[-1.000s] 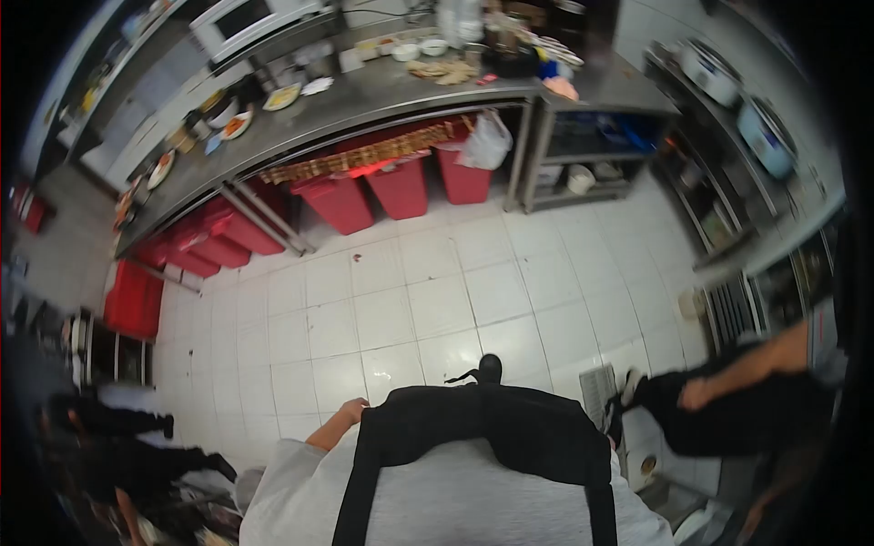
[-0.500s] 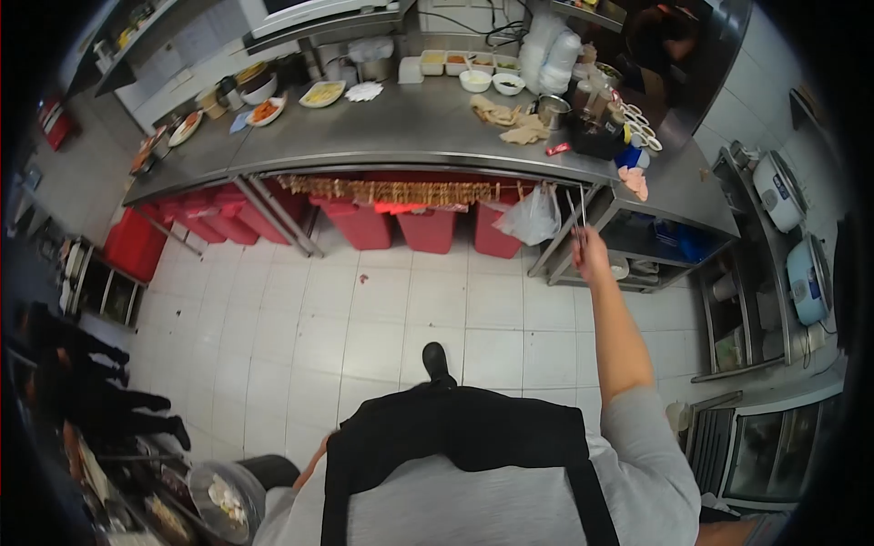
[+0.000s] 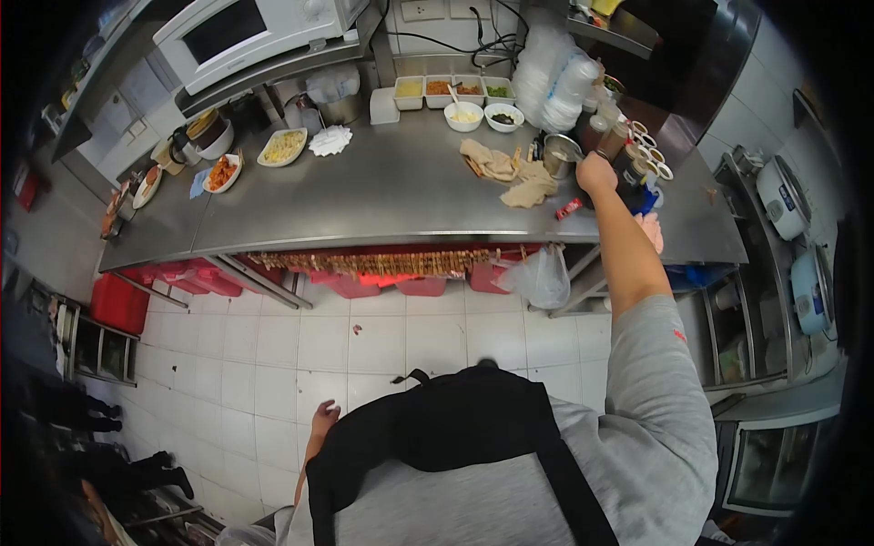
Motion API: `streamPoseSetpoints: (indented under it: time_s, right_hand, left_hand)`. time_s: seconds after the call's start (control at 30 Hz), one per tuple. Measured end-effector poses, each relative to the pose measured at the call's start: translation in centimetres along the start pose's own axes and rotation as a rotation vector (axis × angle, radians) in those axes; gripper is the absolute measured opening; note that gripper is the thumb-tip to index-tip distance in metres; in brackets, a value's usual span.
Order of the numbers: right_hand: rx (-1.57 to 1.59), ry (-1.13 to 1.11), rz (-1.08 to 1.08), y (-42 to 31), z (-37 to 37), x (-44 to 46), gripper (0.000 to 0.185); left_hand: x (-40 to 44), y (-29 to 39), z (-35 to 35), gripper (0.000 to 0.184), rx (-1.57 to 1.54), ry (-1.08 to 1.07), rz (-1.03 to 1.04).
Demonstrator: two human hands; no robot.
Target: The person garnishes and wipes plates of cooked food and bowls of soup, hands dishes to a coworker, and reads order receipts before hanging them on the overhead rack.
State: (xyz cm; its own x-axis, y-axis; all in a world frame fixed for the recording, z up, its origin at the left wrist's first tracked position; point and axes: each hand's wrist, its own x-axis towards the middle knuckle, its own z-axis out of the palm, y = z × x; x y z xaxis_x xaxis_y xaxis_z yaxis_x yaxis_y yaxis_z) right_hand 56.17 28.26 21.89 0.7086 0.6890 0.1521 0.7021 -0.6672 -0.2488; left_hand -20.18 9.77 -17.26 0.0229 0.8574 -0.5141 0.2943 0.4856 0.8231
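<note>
My right hand (image 3: 596, 173) reaches over the right part of the steel counter, closed beside a metal pot (image 3: 558, 153). A short bit of the metal tongs (image 3: 577, 157) shows between my fist and the pot's rim; the rest is hidden. Tan cloths (image 3: 510, 173) lie just left of the pot, and a small red packet (image 3: 569, 209) is on the counter below it. Spice jars and bottles (image 3: 617, 138) crowd right behind the hand. My left hand (image 3: 325, 417) hangs low by my side above the floor, fingers loosely apart and holding nothing.
Along the back of the steel counter (image 3: 364, 205) stand tubs of chopped food (image 3: 440, 89), two white bowls (image 3: 464, 116), a plate (image 3: 282, 147) and stacked plastic containers (image 3: 551, 82). Skewers (image 3: 382, 263) and a plastic bag (image 3: 543, 278) hang under its front edge. Other people's legs (image 3: 137, 469) show at left.
I have stepped nearer the counter. My right hand, with the tongs, has moved from below the front edge up to the metal pot. My left hand has come into view.
</note>
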Motion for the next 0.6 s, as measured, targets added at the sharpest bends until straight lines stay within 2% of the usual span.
streamPoseSetpoints:
  time_s: [0.1, 0.13, 0.23, 0.27, 0.3, 0.33, 0.37, 0.4, 0.47, 0.5, 0.57, 0.6]
  right_hand:
    - [-0.235, -0.043, -0.087, -0.4, 1.9, 4.9, 0.028]
    - [-0.319, -0.043, -0.107, -0.5, 2.5, 6.2, 0.027]
    - [-0.391, 0.372, -0.409, -2.3, 4.1, 7.1, 0.023]
    - [-0.308, 0.31, -0.517, -4.1, 3.6, 6.0, 0.023]
    - [-0.246, 0.189, -0.645, -4.7, 5.5, 6.7, 0.024]
    - [-0.224, 0.174, -0.757, -5.5, 8.2, 7.2, 0.029]
    - [-0.152, 0.149, -0.824, -7.2, 8.5, 5.7, 0.03]
    - [-0.126, 0.158, -0.856, -8.3, 10.0, 5.2, 0.03]
    - [-0.127, 0.104, -0.892, -9.8, 13.8, 6.2, 0.027]
    - [-0.155, 0.041, -0.894, -10.4, 15.6, 7.2, 0.025]
    - [-0.203, -0.026, -0.878, -11.8, 15.3, 8.3, 0.018]
    - [-0.054, 0.018, -0.85, -11.7, 14.0, 8.5, 0.016]
  left_hand:
    - [0.3, 11.2, 3.8, 0.041, 0.273, 0.14, 0.097]
    - [1.1, 11.0, 4.3, 0.041, 0.247, 0.129, 0.105]
    - [3.2, 10.1, 5.5, 0.038, 0.148, 0.093, 0.098]
    - [3.9, 9.2, 6.1, 0.036, 0.096, 0.078, 0.064]
    - [5.9, 6.5, 6.2, 0.035, 0.23, 0.115, 0.087]
    - [7.1, 5.5, 6.7, 0.035, 0.364, 0.15, 0.109]
    - [6.7, 8.7, 8.2, 0.034, -0.074, 0.245, 0.009]
    - [6.8, 12.1, 10.1, 0.031, 0.056, 0.325, 0.154]
    - [3.5, 27.8, 15.5, 0.029, 0.571, 0.387, 0.491]
    - [4.3, 31.4, 17.3, 0.038, 0.51, 0.394, 0.578]
    - [5.4, 39.1, 20.9, 0.035, 0.47, 0.337, 0.761]
    - [6.0, 42.0, 22.6, 0.037, 0.445, 0.296, 0.788]
